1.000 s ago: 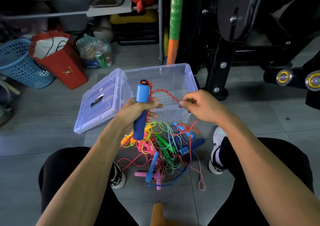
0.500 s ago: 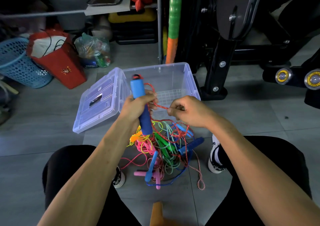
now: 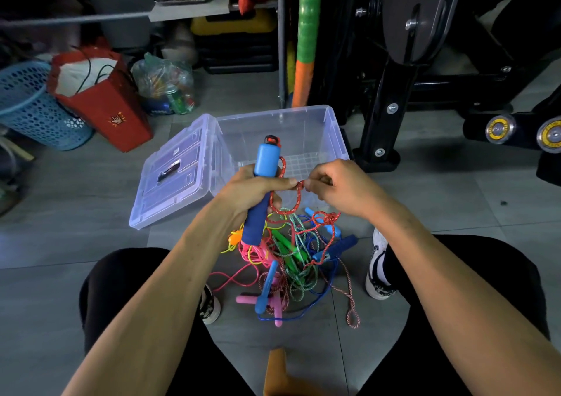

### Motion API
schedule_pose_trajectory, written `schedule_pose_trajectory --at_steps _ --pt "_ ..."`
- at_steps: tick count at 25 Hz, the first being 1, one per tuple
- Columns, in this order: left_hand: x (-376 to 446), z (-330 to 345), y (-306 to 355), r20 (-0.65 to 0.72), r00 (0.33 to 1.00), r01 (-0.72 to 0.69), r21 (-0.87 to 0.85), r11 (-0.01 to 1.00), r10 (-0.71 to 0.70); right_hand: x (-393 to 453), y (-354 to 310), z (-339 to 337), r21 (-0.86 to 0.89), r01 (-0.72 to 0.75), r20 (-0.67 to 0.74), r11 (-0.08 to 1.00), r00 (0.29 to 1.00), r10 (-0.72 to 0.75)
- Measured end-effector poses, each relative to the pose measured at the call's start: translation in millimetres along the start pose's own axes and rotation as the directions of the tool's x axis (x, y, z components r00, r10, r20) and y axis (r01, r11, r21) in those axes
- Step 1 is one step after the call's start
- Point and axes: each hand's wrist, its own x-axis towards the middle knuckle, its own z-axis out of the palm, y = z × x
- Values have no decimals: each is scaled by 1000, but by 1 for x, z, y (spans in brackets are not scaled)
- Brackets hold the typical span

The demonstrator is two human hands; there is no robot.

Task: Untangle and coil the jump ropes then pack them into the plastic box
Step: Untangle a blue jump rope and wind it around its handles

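Note:
My left hand [image 3: 247,192] grips a blue jump-rope handle [image 3: 263,183] upright, above a tangled pile of coloured jump ropes [image 3: 288,259] on the floor between my feet. A red-and-white rope [image 3: 299,197] runs from the handle's top and loops beside it. My right hand [image 3: 340,187] pinches that rope right next to my left thumb. The rope trails down into the pile, where a second blue handle [image 3: 337,248] lies. Behind my hands stands the clear plastic box [image 3: 334,134], open, with its lid [image 3: 173,174] leaning at its left side.
A red paper bag [image 3: 103,101], a blue mesh basket [image 3: 33,107] and a plastic bag of items [image 3: 165,87] stand at the back left. Black gym equipment [image 3: 394,92] fills the back right. An orange object [image 3: 276,371] sits at the bottom between my knees.
My right hand moved left along the red rope until it met my left hand, leaving a loop hanging beside the handle. The handle stayed upright in my left hand.

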Motion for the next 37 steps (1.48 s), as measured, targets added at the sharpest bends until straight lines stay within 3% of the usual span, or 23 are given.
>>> schedule_pose_trajectory --at_steps 3,6,7,8,11,13,15,17,18,20,22,23,25,27,29,31,33,34,35,37 --pt "0 2 -2 -45 999 -7 74 997 11 -3 -1 3 -20 9 37 1000 999 -9" --pt "11 -12 -1 -275 961 -48 -61 997 30 -1 9 -9 -41 -16 15 999 1000 17" --pt "11 -18 1 -294 955 -57 -77 995 32 -2 13 -13 -28 -24 -2 999 1000 24" --pt "9 -20 1 -242 969 -61 -52 997 47 -2 15 -15 -14 -21 -15 1000 1000 21" --pt "-6 -5 -2 77 997 -16 166 986 4 -3 8 -5 -29 7 12 1000 1000 -7" --pt "-8 4 -4 119 992 1 249 968 -32 -2 3 3 -40 19 32 999 999 -18" --pt "3 -3 -5 -81 997 3 154 988 10 -1 6 -1 -13 -1 35 1000 999 1" --pt "12 -19 -6 -310 951 -1 -12 1000 -3 -2 12 -9 25 -29 39 999 999 28" --pt "14 -25 -8 -370 929 -3 -9 1000 -1 -3 14 -11 14 -22 32 1000 999 22" --pt "15 -28 -14 -363 927 13 288 958 97 -4 11 -11 -30 6 14 1000 1000 -5" --pt "10 -21 -14 -232 929 -97 600 794 288 -2 5 -8 -22 23 25 999 999 -23" --pt "8 -16 -13 -132 929 -186 643 743 346 -1 2 -5 -17 32 39 999 999 -32" --pt "5 -8 -13 41 940 -298 583 755 339 1 -5 2 -17 56 65 998 996 -55" --pt "3 -5 -14 80 954 -290 499 816 290 2 -10 9 -4 67 76 998 995 -66" --pt "2 -7 -12 -29 963 -235 398 886 269 2 -10 7 37 49 59 998 997 -51" --pt "6 -19 -8 -255 943 -183 147 972 216 2 -5 -1 66 10 48 998 999 -13" --pt "10 -37 -3 -431 895 -168 -95 981 112 2 2 -12 40 -13 15 999 1000 12" --pt "12 -44 -4 -457 884 -147 -72 987 98 2 5 -16 17 -8 -10 1000 1000 8" --pt "12 -48 -5 -439 888 -105 98 990 138 1 6 -18 4 2 -28 1000 1000 -2" --pt "7 -44 -11 -272 919 -108 524 845 286 1 1 -15 13 25 -11 1000 1000 -24"
